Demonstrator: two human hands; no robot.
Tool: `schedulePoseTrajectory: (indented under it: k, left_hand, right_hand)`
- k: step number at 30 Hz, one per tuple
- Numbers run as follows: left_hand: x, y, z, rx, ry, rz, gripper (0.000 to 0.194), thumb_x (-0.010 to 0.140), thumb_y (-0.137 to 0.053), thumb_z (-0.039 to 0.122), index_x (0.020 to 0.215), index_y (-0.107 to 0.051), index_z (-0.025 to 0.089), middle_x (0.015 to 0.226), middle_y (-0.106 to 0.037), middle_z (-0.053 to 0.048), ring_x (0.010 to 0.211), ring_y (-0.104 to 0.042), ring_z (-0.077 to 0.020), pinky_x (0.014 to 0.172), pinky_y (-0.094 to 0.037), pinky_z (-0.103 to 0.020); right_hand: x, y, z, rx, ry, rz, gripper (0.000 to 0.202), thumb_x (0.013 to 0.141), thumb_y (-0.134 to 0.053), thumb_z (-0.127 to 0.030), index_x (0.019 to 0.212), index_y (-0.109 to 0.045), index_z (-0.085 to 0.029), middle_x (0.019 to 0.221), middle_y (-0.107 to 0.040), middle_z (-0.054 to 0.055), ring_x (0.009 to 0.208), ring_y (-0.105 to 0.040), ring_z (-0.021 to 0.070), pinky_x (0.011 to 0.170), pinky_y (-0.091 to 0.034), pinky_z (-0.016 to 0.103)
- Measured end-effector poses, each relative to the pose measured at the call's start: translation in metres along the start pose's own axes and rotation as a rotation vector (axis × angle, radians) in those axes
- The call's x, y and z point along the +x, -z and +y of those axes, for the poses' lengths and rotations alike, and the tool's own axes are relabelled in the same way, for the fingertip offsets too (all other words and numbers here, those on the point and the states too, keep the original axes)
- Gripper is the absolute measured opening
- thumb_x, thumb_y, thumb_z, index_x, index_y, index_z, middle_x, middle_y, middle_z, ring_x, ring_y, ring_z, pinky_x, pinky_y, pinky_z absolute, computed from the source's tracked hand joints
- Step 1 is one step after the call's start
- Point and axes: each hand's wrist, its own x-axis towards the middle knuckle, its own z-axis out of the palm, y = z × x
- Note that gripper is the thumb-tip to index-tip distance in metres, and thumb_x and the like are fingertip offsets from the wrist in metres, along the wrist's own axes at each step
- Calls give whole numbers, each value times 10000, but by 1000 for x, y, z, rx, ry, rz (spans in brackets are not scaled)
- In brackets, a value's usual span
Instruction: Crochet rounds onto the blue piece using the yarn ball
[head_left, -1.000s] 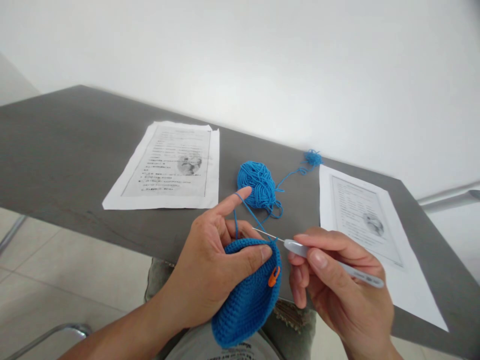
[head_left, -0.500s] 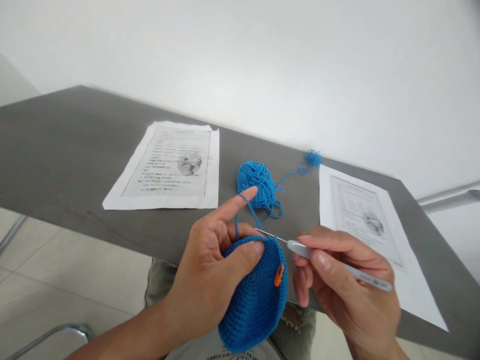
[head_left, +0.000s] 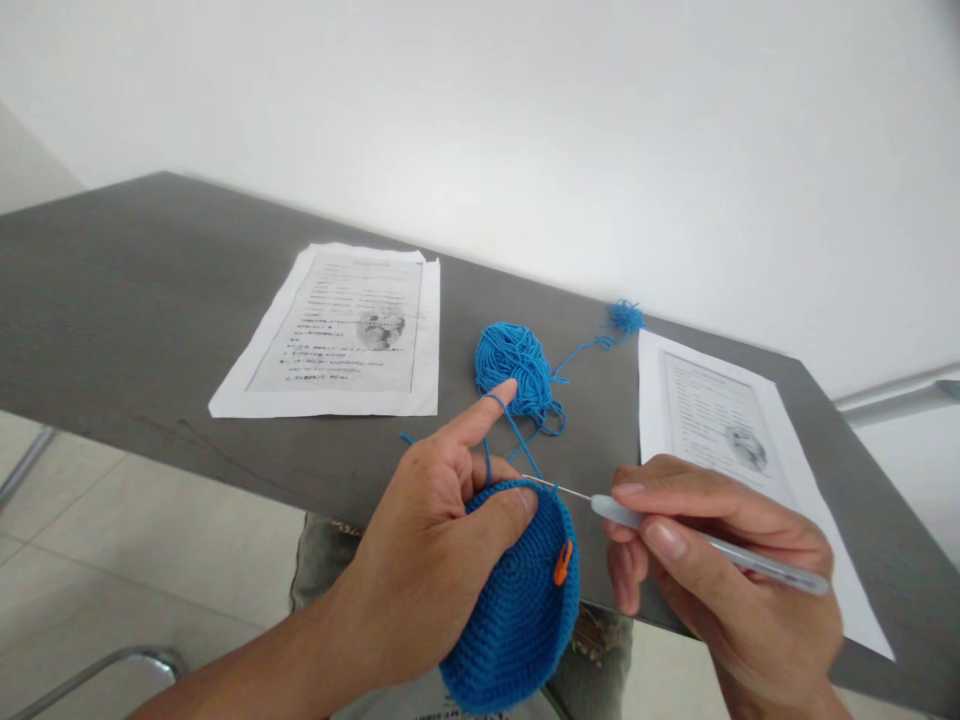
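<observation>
My left hand pinches the upper rim of a blue round crochet piece, thumb on its inner face. Its index finger points out, with a strand of blue yarn looped over it and running down to the rim. An orange stitch marker is clipped near the piece's right edge. Between the thumb and fingers of my right hand is a crochet hook with a grey handle. Its thin metal shaft lies across the top edge of the piece, the tip by the yarn.
A ball of blue yarn rests on the grey table just beyond my left index finger. A small yarn tangle lies farther back. Printed sheets lie left and right. A white wall stands behind.
My right hand has drawn the hook to the right and slightly down, so its tip sits closer to the rim. My left hand and the crochet piece have shifted slightly right.
</observation>
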Motion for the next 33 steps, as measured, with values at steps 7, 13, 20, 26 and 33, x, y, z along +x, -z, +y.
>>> schedulePoseTrajectory:
  k: [7,13,20,26,33]
  left_hand:
    - [0,-9,-5,-97,-97,71,979,823,-781,92,1705,-374,207,784,-802,35,634,-764,-157,616,-593,-230]
    - [3,-6,-6,-118,-104,78,970,789,-851,107,1658,-431,199,778,-780,55,611,-736,-134,586,-567,-212]
    - [3,-4,-5,-45,-107,95,922,774,-857,124,1604,-459,170,736,-758,55,594,-719,-149,608,-553,-244]
    - [5,-3,-3,16,-125,108,926,771,-822,106,1608,-427,157,700,-757,62,580,-698,-147,605,-536,-244]
    - [6,-4,-5,10,-131,135,913,743,-813,104,1591,-477,154,706,-768,48,577,-677,-138,589,-520,-233]
  right_hand:
    - [-3,-11,10,110,-34,59,136,972,-809,-258,1091,-873,-269,837,-763,33,515,-729,153,415,-604,252]
    - [-4,-17,14,186,-37,101,130,975,-809,-274,1089,-869,-259,840,-761,31,504,-717,131,390,-573,208]
    - [-2,-3,7,90,-31,11,142,977,-805,-270,1101,-872,-278,828,-748,30,505,-726,153,408,-588,254]
    - [3,6,-1,-77,65,-46,161,984,-792,-244,1112,-878,-290,782,-784,58,510,-721,174,441,-558,287]
    - [4,12,-7,-228,134,-92,204,1004,-765,-228,1155,-862,-326,706,-771,28,528,-709,173,483,-549,300]
